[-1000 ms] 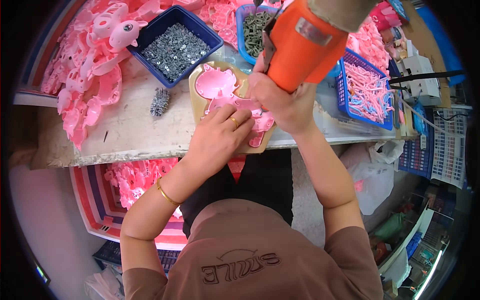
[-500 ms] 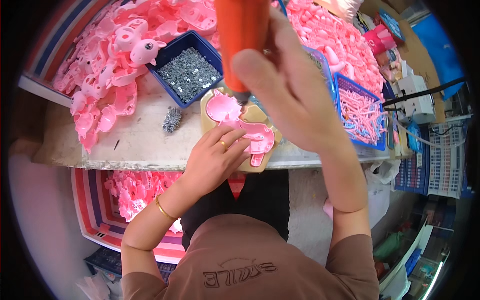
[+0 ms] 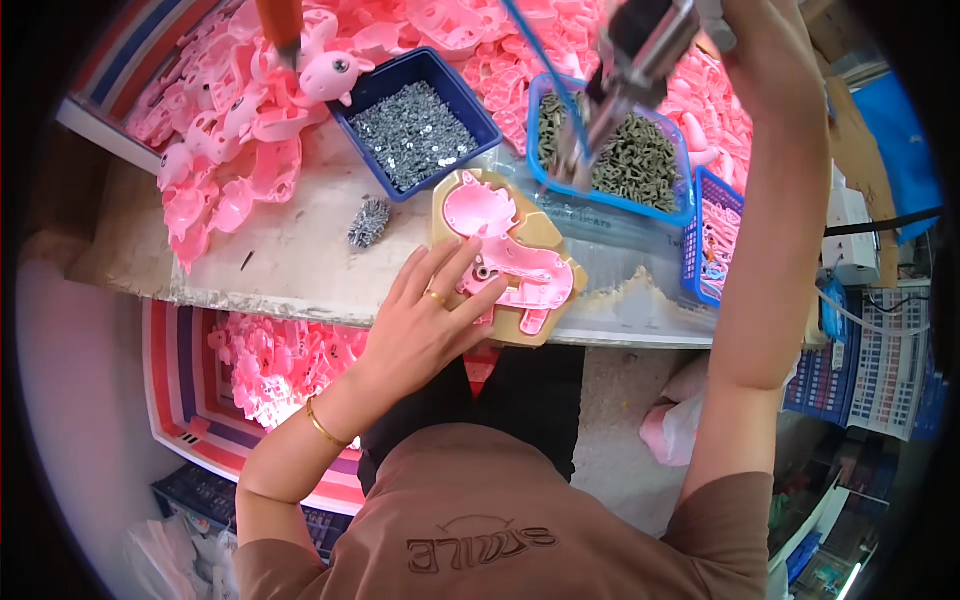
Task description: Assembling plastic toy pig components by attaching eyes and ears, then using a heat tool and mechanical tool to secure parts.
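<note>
In a tan moulded fixture (image 3: 545, 228) near the table's front edge lies a pink plastic toy shell half (image 3: 535, 268), hollow side up. My left hand (image 3: 425, 300) rests across its left part, fingers spread, fingertips on the shell. A small round metal piece (image 3: 485, 272) shows between those fingers. At the upper right my right hand (image 3: 765, 50) closes around a blurred metal tool (image 3: 640, 75) with a thin blue hose beside it. The tool's lower end is over a blue-rimmed tray of small grey-green metal parts (image 3: 635, 155). An orange screwdriver (image 3: 283, 25) hangs at the upper left.
A dark blue bin (image 3: 485, 120) holds many screws, and a clump of screws (image 3: 369, 221) lies by it. Pink shells (image 3: 230, 130) pile up at the back left. A blue basket (image 3: 690, 265) of pink strips stands at the right. More pink parts fill a striped bag (image 3: 175, 400) below.
My right hand has let go of the orange screwdriver, moved up and right, and taken the metal tool. The screwdriver has swung to the upper left. My left hand remains on the shell.
</note>
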The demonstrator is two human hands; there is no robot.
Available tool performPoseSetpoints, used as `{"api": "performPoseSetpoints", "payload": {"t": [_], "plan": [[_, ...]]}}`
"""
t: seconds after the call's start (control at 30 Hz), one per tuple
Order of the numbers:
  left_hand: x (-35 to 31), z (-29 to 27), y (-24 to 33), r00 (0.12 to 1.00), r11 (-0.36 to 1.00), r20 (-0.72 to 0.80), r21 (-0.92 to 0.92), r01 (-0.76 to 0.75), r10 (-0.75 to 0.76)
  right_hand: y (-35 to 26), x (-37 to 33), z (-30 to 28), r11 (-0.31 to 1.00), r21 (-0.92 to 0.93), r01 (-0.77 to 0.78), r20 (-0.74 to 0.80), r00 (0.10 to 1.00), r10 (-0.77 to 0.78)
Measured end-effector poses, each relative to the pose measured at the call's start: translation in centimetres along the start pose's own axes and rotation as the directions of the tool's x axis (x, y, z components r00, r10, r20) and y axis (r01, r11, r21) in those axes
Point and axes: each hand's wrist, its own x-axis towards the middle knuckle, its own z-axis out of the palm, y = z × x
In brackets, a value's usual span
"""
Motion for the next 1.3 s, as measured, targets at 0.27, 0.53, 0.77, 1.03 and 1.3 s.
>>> {"api": "performPoseSetpoints", "payload": {"t": [0.27,0.53,0.77,1.03,1.3], "plan": [[0.4,1.1,-0.1,1.000,0.994,0.022,0.105,-0.011,0.009,-2.4,-4.6,8.9,0.970,0.234,-0.069,-0.140,0.985,0.104],[0.5,1.7,0.2,1.000,0.994,-0.014,0.106,0.001,0.000,-1.1,-8.0,8.6,0.949,0.308,-0.071,-0.192,0.972,0.135],[0.5,1.4,0.3,1.000,0.995,0.010,0.099,0.005,-0.006,-1.2,-8.4,8.9,0.961,0.186,-0.205,-0.082,0.971,0.223],[0.5,1.8,0.3,1.000,0.998,0.015,0.055,0.019,-0.020,-0.1,-10.0,7.6,0.990,0.138,0.029,-0.271,0.962,0.010],[1.7,-1.8,0.3,0.996,0.992,-0.074,-0.115,-0.058,0.050,-2.2,-1.4,-0.8,0.988,-0.001,0.155,-0.065,0.986,-0.155]]}}
